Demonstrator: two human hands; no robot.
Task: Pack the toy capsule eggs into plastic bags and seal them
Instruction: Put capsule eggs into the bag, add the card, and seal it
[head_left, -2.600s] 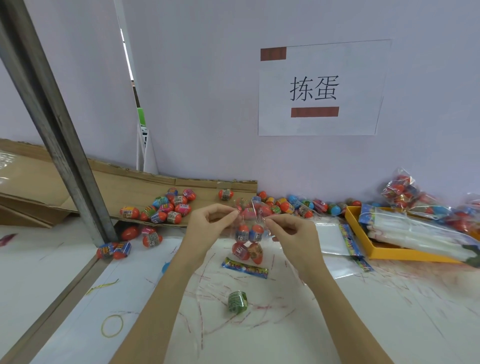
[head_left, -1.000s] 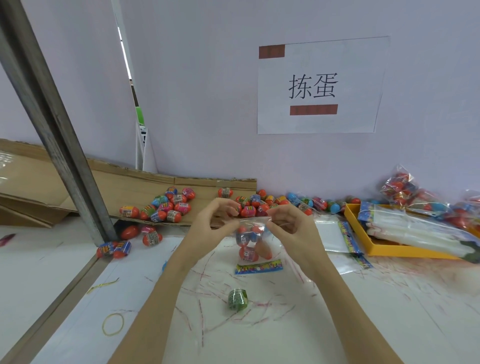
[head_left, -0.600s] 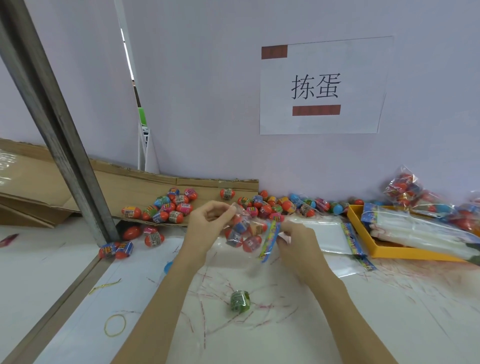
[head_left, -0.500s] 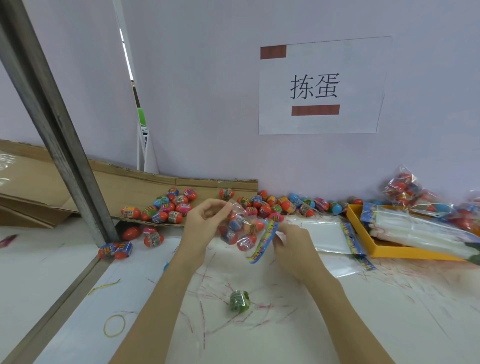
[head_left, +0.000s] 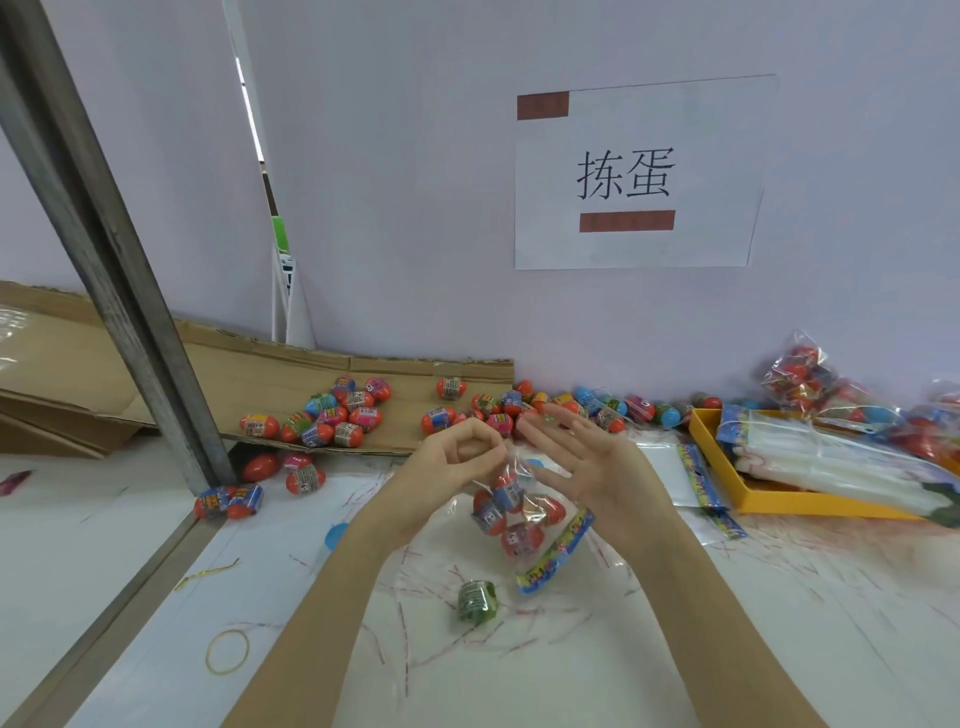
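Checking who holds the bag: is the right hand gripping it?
No: the right hand is spread open beside the bag of eggs, which the left hand pinches.

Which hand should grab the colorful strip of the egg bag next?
Probably the right hand: it is open and empty, just above the colorful strip. The left hand is busy pinching the top of the bag.
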